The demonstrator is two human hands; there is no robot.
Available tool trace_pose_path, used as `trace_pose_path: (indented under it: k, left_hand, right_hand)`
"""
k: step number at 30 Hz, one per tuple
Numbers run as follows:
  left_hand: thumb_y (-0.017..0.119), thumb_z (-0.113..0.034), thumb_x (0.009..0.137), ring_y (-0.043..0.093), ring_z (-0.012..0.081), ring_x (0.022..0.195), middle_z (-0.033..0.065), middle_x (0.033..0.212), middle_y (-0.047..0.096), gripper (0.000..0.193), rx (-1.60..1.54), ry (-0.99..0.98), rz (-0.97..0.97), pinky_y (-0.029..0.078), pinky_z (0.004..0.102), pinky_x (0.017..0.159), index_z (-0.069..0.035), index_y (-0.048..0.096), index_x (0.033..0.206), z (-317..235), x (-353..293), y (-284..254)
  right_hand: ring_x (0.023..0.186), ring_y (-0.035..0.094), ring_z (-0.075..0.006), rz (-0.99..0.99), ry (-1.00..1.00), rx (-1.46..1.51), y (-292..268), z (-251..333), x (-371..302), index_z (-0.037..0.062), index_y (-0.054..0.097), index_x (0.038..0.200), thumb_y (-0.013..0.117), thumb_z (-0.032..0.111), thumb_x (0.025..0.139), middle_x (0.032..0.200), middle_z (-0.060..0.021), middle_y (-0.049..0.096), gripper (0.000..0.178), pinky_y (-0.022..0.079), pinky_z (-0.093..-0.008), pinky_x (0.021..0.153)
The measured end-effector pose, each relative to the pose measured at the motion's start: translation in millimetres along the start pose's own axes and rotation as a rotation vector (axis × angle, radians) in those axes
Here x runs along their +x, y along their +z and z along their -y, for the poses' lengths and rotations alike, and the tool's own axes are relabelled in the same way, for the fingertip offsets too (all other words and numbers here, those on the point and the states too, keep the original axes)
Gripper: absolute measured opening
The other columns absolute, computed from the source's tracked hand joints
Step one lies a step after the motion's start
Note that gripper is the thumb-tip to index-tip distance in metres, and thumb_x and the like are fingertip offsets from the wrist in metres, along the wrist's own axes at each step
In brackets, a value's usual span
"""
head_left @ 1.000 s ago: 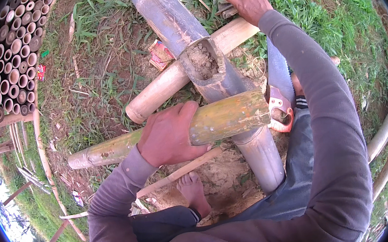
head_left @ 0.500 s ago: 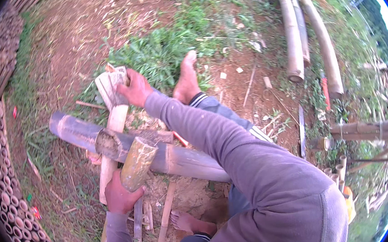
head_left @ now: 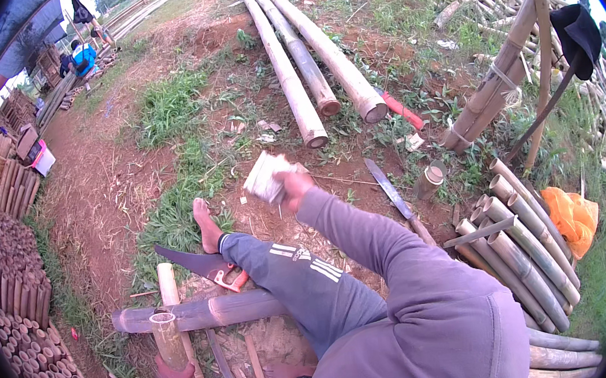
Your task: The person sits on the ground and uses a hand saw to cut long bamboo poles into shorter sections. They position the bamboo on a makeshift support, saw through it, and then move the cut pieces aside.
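While the left hand [head_left: 177, 377] has its fingers clamped round the tube [head_left: 169, 343], rim up by the log [head_left: 227, 309], the right hand [head_left: 295, 188] grips a pale bundle [head_left: 266, 177], pretty blurry, out beyond the leg [head_left: 282, 269], fingers wrapped on it. The saw [head_left: 196, 264] lies between log and bare foot [head_left: 207, 227], with a machete [head_left: 389, 190] off to the right.

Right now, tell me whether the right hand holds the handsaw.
No: the right hand grips a pale object; the handsaw is beside the leg.
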State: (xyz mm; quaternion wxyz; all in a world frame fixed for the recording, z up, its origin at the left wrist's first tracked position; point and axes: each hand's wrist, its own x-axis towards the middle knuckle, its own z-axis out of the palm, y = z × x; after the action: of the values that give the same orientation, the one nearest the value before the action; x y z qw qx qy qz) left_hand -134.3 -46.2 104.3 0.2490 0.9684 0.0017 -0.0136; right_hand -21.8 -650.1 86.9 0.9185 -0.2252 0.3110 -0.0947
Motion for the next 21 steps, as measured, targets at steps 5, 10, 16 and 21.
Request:
trace_pose_path:
  k: [5, 10, 16, 21]
  left_hand:
    - [0.09, -0.015, 0.065, 0.072, 0.033, 0.105, 0.0198, 0.115, 0.072, 0.084, -0.229, 0.094, -0.122, 0.056, 0.0443, 0.096, -0.001, 0.052, 0.138, -19.3, -24.1, -28.7]
    - [0.089, -0.012, 0.069, 0.069, 0.0291, 0.105, 0.0185, 0.118, 0.07, 0.084, -0.164, 0.139, -0.291, 0.055, 0.0419, 0.097, 0.002, 0.049, 0.142, -47.6, -37.7, -72.3]
    - [0.088, -0.017, 0.083, 0.063, 0.0266, 0.119, 0.0205, 0.137, 0.061, 0.091, -0.221, 0.265, -0.556, 0.051, 0.0376, 0.106, 0.008, 0.04, 0.156, -114.4, -16.9, -159.0]
    - [0.08, -0.026, 0.098, 0.062, 0.0219, 0.121, 0.0177, 0.139, 0.062, 0.071, -0.349, 0.377, -0.686, 0.051, 0.0355, 0.105, 0.009, 0.049, 0.151, -181.9, -40.3, -304.4]
  right_hand:
    - [0.108, 0.073, -0.0269, 0.081, -1.396, -0.163, 28.6, 445.5, -220.9, -0.0013, 0.052, 0.144, 0.061, 0.017, 0.109, 0.128, -0.02, 0.07, 0.041, 0.062, -0.0438, 0.094]
    - [0.096, 0.074, -0.019, -0.173, -1.656, -0.436, -50.9, 460.5, -271.2, -0.0003, 0.061, 0.135, 0.06, 0.026, 0.111, 0.117, -0.0165, 0.074, 0.036, 0.061, -0.0337, 0.086]
    - [0.084, 0.073, -0.0144, -0.005, -0.817, -0.579, -162.9, 236.7, -153.8, -0.0033, 0.066, 0.127, 0.07, 0.023, 0.105, 0.107, -0.0114, 0.076, 0.035, 0.058, -0.0268, 0.072]
    - [0.095, 0.075, -0.0212, 0.483, -0.363, -1.016, -116.9, 10.0, -178.3, -0.0074, 0.066, 0.129, 0.073, 0.028, 0.1, 0.11, -0.0163, 0.076, 0.046, 0.061, -0.0359, 0.087]
